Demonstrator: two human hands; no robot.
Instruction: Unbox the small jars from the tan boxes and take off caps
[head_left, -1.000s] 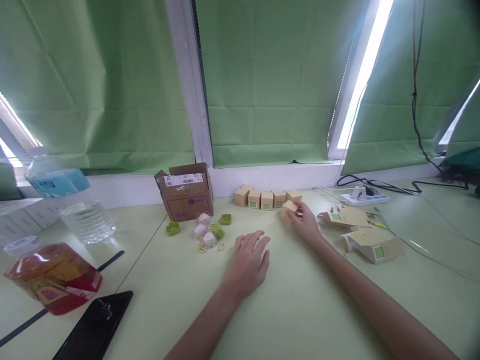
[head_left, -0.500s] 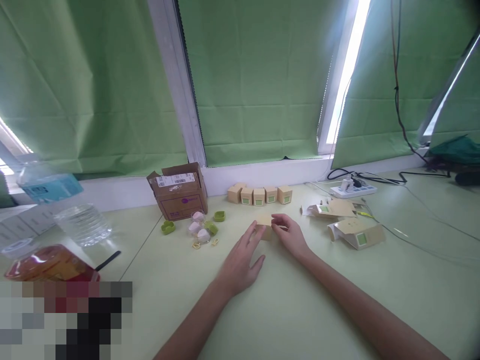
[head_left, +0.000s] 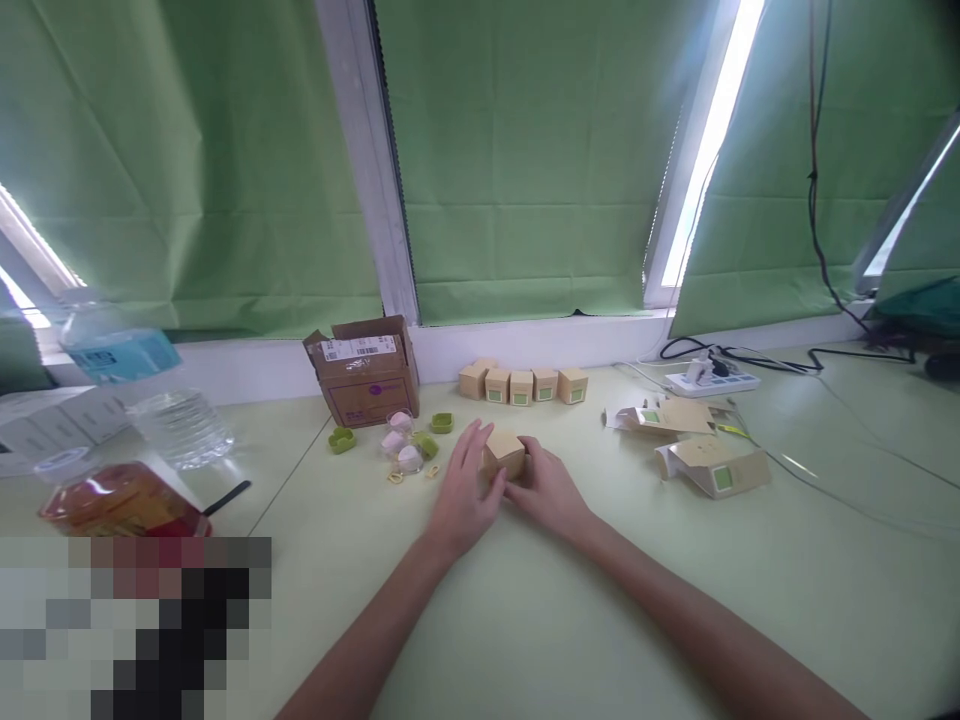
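Observation:
A small tan cardboard box (head_left: pixel 506 453) stands on the table between my hands, its top closed. My left hand (head_left: pixel 465 492) grips its left side, with the thumb at the near edge. From the right, my right hand (head_left: pixel 549 488) closes on the opposite side, fingers and thumb against the cardboard. Behind it several matching small boxes (head_left: pixel 521 387) with green-framed labels stand in a row. To the left lie pale pink pieces in clear cups (head_left: pixel 409 459) and green moulded pieces (head_left: pixel 342 440).
An opened brown carton (head_left: pixel 367 385) stands by the wall. Flattened cardboard boxes (head_left: pixel 712 465) lie at the right, before a white power strip (head_left: pixel 711 383) with cables. At the left are a water bottle (head_left: pixel 180 428), a bottle of reddish drink (head_left: pixel 127 500) and a black stick (head_left: pixel 227 497).
The small box has shifted left and towards me, turning slightly. My left hand has gone from reaching over it to gripping its side; my right hand has moved along with it.

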